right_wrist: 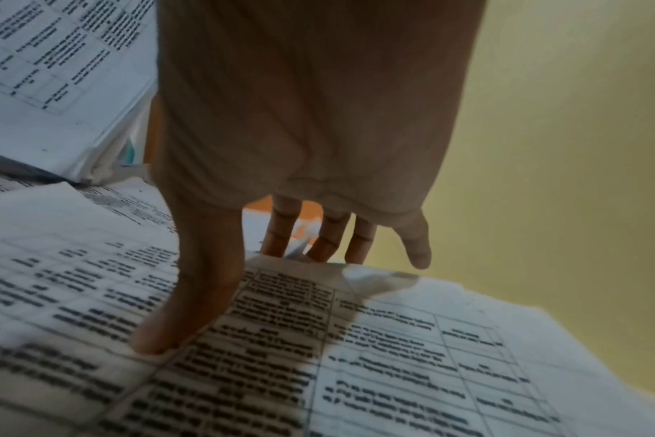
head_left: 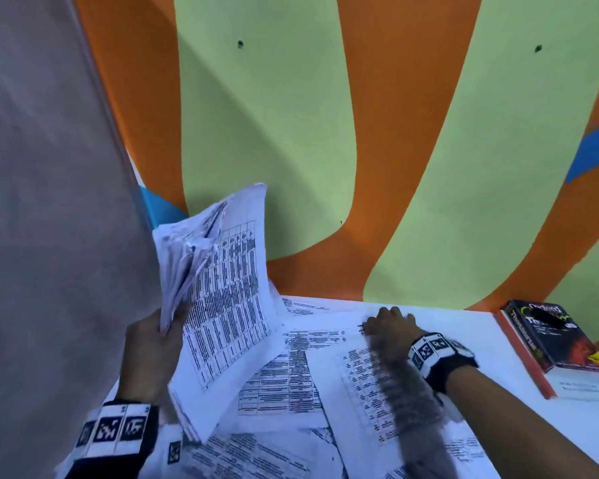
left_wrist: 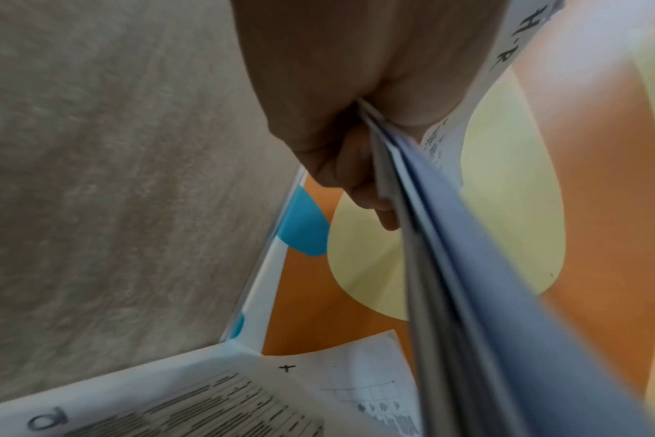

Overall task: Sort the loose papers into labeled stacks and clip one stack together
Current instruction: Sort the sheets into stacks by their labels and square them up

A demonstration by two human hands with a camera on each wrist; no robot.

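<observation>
the book (head_left: 554, 344) at the counter's (head_left: 478, 326) right edge reads "thesaurus" on its spine. a sheet in the left wrist view bears handwritten "h.r". the left hand (head_left: 153, 347) grips a raised bundle of papers (head_left: 222, 299), fingers curled round its edge. the right hand (head_left: 391, 326) lies flat, fingers straight, on loose sheets (head_left: 284, 382) spread over the counter.
</observation>
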